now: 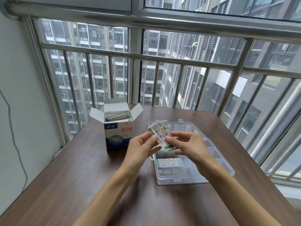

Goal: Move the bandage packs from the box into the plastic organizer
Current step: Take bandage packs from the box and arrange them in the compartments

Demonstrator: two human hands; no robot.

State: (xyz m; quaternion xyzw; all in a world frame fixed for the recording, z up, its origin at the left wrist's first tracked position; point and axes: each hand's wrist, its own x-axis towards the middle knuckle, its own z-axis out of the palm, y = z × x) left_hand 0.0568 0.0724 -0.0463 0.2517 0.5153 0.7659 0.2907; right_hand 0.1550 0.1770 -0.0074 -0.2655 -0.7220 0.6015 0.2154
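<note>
A dark wooden table fills the lower frame, set against a barred window across the top; right of centre lies the clear plastic organizer, lid open, one bandage pack already in a near compartment; left of it, at mid-frame, stands the box, flaps up, more packs inside; above the organizer the left hand and right hand together pinch a fanned bundle of bandage packs.

Left hand and right hand raised together, fingertips pinching, forearms extended forward
</note>
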